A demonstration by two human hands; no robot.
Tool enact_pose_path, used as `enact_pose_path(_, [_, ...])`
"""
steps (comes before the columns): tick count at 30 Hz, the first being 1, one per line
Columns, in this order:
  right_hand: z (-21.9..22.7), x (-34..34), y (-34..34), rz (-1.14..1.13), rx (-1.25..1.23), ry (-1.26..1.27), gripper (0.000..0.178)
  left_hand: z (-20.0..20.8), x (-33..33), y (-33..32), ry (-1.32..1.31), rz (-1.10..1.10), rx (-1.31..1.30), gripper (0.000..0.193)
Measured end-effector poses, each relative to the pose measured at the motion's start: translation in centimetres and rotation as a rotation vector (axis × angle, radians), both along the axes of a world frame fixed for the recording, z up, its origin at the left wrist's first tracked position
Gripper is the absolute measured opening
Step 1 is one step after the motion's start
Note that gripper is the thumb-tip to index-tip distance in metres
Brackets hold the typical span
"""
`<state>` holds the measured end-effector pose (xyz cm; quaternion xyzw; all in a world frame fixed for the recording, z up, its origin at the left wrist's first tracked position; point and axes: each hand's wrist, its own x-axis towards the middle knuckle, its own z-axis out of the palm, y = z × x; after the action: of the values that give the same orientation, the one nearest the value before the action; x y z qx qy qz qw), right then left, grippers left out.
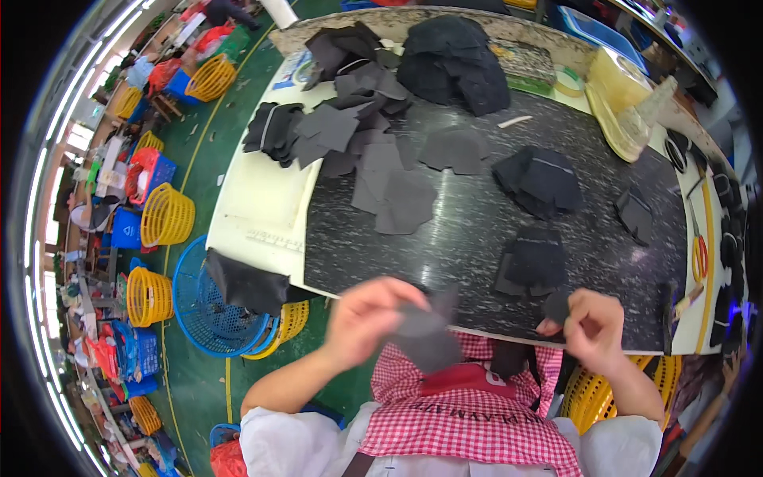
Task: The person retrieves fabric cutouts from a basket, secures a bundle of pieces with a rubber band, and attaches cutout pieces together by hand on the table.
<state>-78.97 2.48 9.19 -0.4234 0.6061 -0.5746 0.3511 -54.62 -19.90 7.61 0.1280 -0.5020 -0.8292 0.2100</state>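
Apron (pixel 477 425) below, curled left hand (pixel 366 316) and right hand (pixel 594 326) pinch dark pieces (pixel 425 340)

My feed shows a red-and-white checked apron (pixel 477 445) at five o'clock, with dark lettering (pixel 485 415) and a red patch (pixel 457 379) bearing a white mark. Short white sleeves (pixel 278 441) sit at seven and four; a dark strap (pixel 358 464) shows at six.

Orange-handled scissors (pixel 699 242) lie at the right of the worktable (pixel 461 266), a tape roll (pixel 567 87) near its back edge, and yellow plastic baskets (pixel 168 216) stand on green floor (pixel 208 199)
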Motion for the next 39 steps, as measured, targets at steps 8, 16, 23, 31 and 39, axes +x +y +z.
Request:
enact_pose_path(8, [0.0,-2.1,-0.3,0.410,0.066,0.010,0.004,1.9,-2.5,-2.0,0.002,0.277,-0.415,0.019])
enact_pose_path(16, [1.3,0.6,-1.1,0.864,0.257,0.917,0.022,-0.3,-4.3,0.5,-0.119,0.046,-0.230,0.018])
enact_pose_path(23, [2.8,-0.6,-10.8,0.434,-0.029,0.659,0.008,0.5,-1.6,-0.1,-0.161,-0.535,-0.807,0.031])
enact_pose_path(31, [2.0,0.9,-30.4,0.031,-0.310,0.744,0.026,1.1,-4.9,-16.3,-0.330,0.766,-1.387,0.066])
enact_pose_path(39, [-1.8,-2.6,-30.2,0.290,-0.273,0.585,0.016,0.0,-5.3,-13.5,-0.222,0.503,-1.078,0.049])
